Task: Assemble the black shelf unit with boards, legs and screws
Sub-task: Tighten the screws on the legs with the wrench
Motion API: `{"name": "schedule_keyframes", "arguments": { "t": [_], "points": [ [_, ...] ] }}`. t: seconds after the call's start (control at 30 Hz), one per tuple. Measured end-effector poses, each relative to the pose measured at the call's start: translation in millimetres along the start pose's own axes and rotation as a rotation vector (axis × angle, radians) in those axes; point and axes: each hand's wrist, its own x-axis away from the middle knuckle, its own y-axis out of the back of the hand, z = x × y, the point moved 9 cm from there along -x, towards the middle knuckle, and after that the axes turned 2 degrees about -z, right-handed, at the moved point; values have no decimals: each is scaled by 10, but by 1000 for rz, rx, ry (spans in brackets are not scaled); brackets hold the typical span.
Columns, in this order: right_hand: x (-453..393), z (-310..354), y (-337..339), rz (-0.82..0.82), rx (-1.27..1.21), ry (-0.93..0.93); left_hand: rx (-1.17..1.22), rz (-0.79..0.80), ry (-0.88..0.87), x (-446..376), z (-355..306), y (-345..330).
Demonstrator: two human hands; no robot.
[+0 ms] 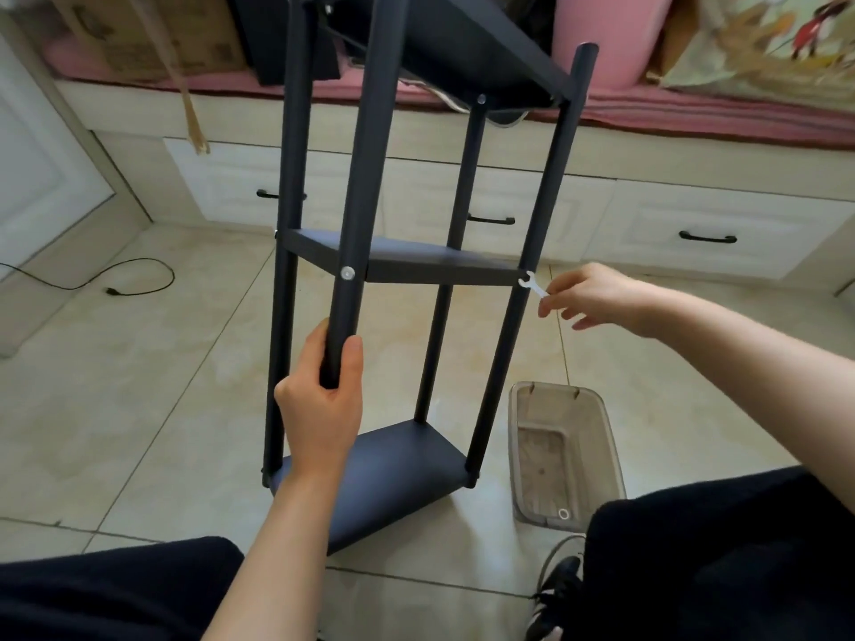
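Black shelf unit [370, 261] under assembly, seen from the head camera; it stands on the tiled floor [139, 386] at the centre of the view, leaning away from the viewer toward 12 o'clock. Three boards are already carried between four tubular legs: a bottom board [384, 474] at 6 o'clock, a middle board [416, 266] at centre, and a top board [444, 43] at 12 o'clock.

The left hand [324, 400] is wrapped around the near leg [351, 224] below the middle board, steadying the frame; its grip is closed on the tube. A pale screw head [347, 272] shows on that leg at middle-board level, and another [481, 99] on the far leg beneath the top board. The right hand [597, 298], at 3 o'clock, pinches a small white wrench [532, 285] between fingertips, its open end set at the joint of the right leg [536, 252] with the middle board; the fastener itself cannot be made out.

A translucent plastic container [562, 455] lies on the floor at 5 o'clock, with a small ring-shaped part [563, 514], perhaps a washer, inside.

Judged progress: late stage. Structure is complete in form; tightening of the remaining joints appears to be what is left, this middle-right joint being in hand.
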Motion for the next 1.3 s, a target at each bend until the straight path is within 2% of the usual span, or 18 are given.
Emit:
{"name": "schedule_keyframes", "arguments": {
  "t": [0.23,0.47,0.67,0.87,1.03,1.3],
  "points": [
    [-279,142,248,-176,-307,-53,24,-1,22,9,129,94],
    [-380,347,286,-147,-641,-54,-47,6,17,-69,159,65],
    [-371,492,197,-134,-669,-31,-103,-19,89,-110,313,152],
    [-232,666,49,-62,-706,49,-103,-77,239,-208,537,263],
    [-102,753,-33,45,-861,117,-23,-67,355,-55,733,241],
    [82,862,-96,86,-924,149,-66,-28,452,-66,1012,203]
  ]
}}
